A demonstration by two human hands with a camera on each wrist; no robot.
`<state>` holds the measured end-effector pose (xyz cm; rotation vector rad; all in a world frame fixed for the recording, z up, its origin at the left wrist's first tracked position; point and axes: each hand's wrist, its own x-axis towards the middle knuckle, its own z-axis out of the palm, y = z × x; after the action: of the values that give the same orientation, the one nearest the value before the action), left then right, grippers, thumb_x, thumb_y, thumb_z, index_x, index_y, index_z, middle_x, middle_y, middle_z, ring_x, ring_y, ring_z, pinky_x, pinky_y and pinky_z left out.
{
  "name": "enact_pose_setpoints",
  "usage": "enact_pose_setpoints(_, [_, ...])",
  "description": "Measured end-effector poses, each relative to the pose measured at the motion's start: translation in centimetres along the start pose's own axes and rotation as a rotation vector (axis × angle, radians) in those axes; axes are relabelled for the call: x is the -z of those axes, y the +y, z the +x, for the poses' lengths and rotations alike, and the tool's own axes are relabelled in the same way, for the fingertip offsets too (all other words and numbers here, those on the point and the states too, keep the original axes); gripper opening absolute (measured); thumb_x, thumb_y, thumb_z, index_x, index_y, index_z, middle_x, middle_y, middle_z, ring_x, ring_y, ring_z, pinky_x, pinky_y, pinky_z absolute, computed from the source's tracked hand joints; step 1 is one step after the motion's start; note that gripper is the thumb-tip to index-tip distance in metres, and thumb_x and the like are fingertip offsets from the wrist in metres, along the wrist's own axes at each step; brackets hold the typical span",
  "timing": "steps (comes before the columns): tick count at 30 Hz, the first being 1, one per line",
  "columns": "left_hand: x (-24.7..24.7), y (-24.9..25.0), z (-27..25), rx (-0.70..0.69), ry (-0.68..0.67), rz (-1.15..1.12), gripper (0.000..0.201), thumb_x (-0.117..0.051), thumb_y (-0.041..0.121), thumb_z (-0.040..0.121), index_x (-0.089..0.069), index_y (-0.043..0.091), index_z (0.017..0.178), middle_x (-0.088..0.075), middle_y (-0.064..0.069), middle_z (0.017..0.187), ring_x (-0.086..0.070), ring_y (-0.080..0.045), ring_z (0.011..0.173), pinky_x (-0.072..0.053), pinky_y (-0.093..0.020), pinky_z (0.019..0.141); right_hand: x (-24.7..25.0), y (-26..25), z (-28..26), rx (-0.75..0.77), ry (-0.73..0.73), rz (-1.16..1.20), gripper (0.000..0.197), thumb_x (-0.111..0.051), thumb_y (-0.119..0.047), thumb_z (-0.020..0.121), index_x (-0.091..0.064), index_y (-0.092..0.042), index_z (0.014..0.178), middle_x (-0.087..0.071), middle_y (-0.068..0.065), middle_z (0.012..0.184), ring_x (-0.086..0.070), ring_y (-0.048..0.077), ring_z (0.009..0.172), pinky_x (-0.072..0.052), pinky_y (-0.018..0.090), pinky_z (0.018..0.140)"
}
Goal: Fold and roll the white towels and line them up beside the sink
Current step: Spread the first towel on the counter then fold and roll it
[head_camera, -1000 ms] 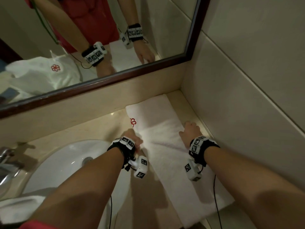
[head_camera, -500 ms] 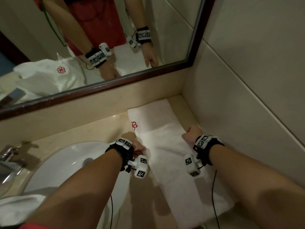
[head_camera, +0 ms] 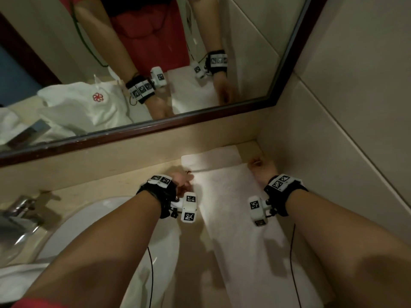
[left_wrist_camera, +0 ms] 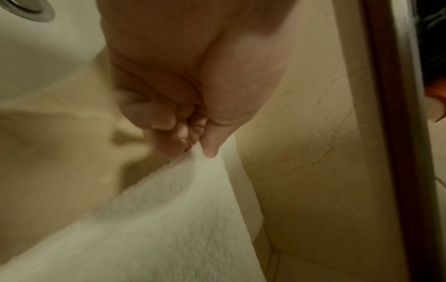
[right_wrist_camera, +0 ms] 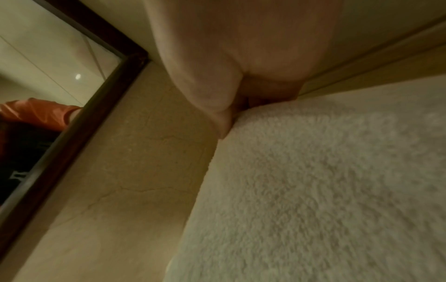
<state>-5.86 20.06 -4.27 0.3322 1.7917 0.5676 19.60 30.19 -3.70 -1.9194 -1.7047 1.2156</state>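
Observation:
A white towel [head_camera: 233, 221] lies lengthwise on the beige counter to the right of the sink [head_camera: 77, 223]. Its near part is folded over towards the back wall. My left hand [head_camera: 181, 180] pinches the left corner of the folded edge between thumb and fingers. The left wrist view shows this pinch, left hand [left_wrist_camera: 193, 133] on towel [left_wrist_camera: 181, 209]. My right hand [head_camera: 261, 168] grips the right corner close to the side wall. In the right wrist view the right hand [right_wrist_camera: 229, 80] has its fingers tucked under the towel [right_wrist_camera: 325, 181]. A short strip of the lower layer shows beyond the fold.
A dark-framed mirror [head_camera: 155, 127] runs along the back wall and reflects a pile of white towels. The tiled side wall [head_camera: 333, 152] hems in the towel on the right. A chrome faucet [head_camera: 20, 210] stands at the sink's left, and another white towel [head_camera: 13, 278] lies at the lower left.
Both hands have carried the folded edge further towards the back wall. The red logo on the lower layer is now almost covered, and less of that layer shows.

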Motion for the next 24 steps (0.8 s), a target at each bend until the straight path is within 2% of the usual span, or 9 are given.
enact_pose_setpoints(3, [0.2, 1.2, 1.0, -0.014, 0.059, -0.112, 0.024, -0.059, 0.016, 0.095, -0.054, 0.004, 0.075, -0.051, -0.005, 0.043, -0.047, -0.021, 0.047, -0.040, -0.031, 0.049, -0.6, -1.3, 1.8, -0.004, 0.043, -0.049, 0.027, -0.048, -0.018, 0.096, -0.046, -0.016, 0.069, -0.050, 0.002, 0.069, -0.049, 0.022, 0.078, -0.032, 0.021, 0.066])
enact_pose_setpoints(6, [0.2, 2.3, 2.1, -0.041, 0.142, -0.133, 0.028, -0.056, 0.018, 0.098, -0.051, 0.004, 0.074, -0.049, -0.008, 0.044, -0.044, -0.019, 0.039, -0.038, -0.027, 0.044, -1.0, -1.8, 3.3, 0.011, 0.037, -0.043, 0.018, -0.052, -0.024, 0.095, -0.063, -0.010, 0.094, -0.062, 0.007, 0.093, -0.057, 0.024, 0.091, -0.036, 0.023, 0.077])
enact_pose_setpoints(8, [0.2, 2.7, 2.9, -0.045, 0.181, -0.108, 0.013, -0.052, 0.020, 0.098, -0.056, 0.010, 0.091, -0.050, -0.009, 0.055, -0.043, -0.017, 0.036, -0.036, -0.020, 0.038, -1.3, -2.0, 4.0, 0.008, 0.031, -0.026, 0.022, -0.054, -0.024, 0.094, -0.066, -0.009, 0.107, -0.065, 0.007, 0.105, -0.058, 0.023, 0.100, -0.036, 0.021, 0.081])
enact_pose_setpoints(10, [0.3, 2.9, 3.5, -0.095, 0.225, 0.003, 0.023, -0.049, 0.019, 0.095, -0.062, 0.006, 0.109, -0.056, -0.008, 0.062, -0.048, -0.018, 0.040, -0.034, -0.017, 0.035, -1.6, -2.3, 4.6, 0.012, 0.034, -0.025, 0.023, -0.055, -0.023, 0.094, -0.066, -0.012, 0.110, -0.065, 0.004, 0.108, -0.058, 0.021, 0.102, -0.035, 0.020, 0.082])
enact_pose_setpoints(12, [0.4, 3.3, 4.0, -0.149, 0.274, 0.060, 0.027, -0.050, 0.019, 0.092, -0.062, 0.008, 0.114, -0.065, -0.009, 0.074, -0.060, -0.021, 0.054, -0.043, -0.021, 0.043, -2.0, -2.4, 5.2, 0.005, 0.024, -0.033, 0.022, -0.053, -0.023, 0.093, -0.066, -0.019, 0.110, -0.066, 0.001, 0.109, -0.059, 0.020, 0.102, -0.037, 0.021, 0.083])
enact_pose_setpoints(14, [0.2, 3.5, 4.4, -0.162, 0.282, 0.055, 0.027, -0.051, 0.018, 0.093, -0.060, 0.012, 0.117, -0.070, -0.015, 0.097, -0.068, -0.030, 0.081, -0.056, -0.031, 0.067, -2.5, -2.3, 5.6, -0.008, -0.002, -0.036, 0.026, -0.048, -0.019, 0.093, -0.067, -0.023, 0.110, -0.065, 0.000, 0.117, -0.059, 0.021, 0.106, -0.039, 0.021, 0.085])
enact_pose_setpoints(16, [-0.1, 3.4, 4.5, -0.160, 0.290, 0.058, 0.029, -0.052, 0.018, 0.093, -0.058, 0.013, 0.121, -0.068, -0.018, 0.110, -0.066, -0.034, 0.098, -0.055, -0.039, 0.087, -2.9, -2.1, 5.6, -0.020, -0.028, -0.017, 0.032, -0.046, -0.011, 0.093, -0.065, -0.018, 0.117, -0.061, 0.004, 0.126, -0.057, 0.023, 0.111, -0.038, 0.018, 0.085])
enact_pose_setpoints(19, [-0.4, 2.9, 5.0, -0.173, 0.285, 0.140, 0.035, -0.053, 0.024, 0.093, -0.061, 0.006, 0.122, -0.065, -0.018, 0.117, -0.064, -0.035, 0.106, -0.055, -0.035, 0.084, -3.1, -1.8, 5.1, -0.037, -0.076, -0.027, 0.039, -0.047, -0.007, 0.094, -0.058, -0.015, 0.130, -0.055, 0.007, 0.132, -0.054, 0.026, 0.117, -0.040, 0.018, 0.083])
enact_pose_setpoints(24, [-0.1, 3.0, 4.2, -0.184, 0.276, 0.167, 0.035, -0.056, 0.027, 0.092, -0.064, 0.005, 0.118, -0.066, -0.018, 0.115, -0.065, -0.035, 0.105, -0.055, -0.039, 0.086, -2.6, -1.6, 4.2, -0.027, -0.100, -0.002, 0.052, -0.049, -0.010, 0.092, -0.043, -0.021, 0.143, -0.049, 0.009, 0.140, -0.052, 0.028, 0.120, -0.046, 0.034, 0.098])
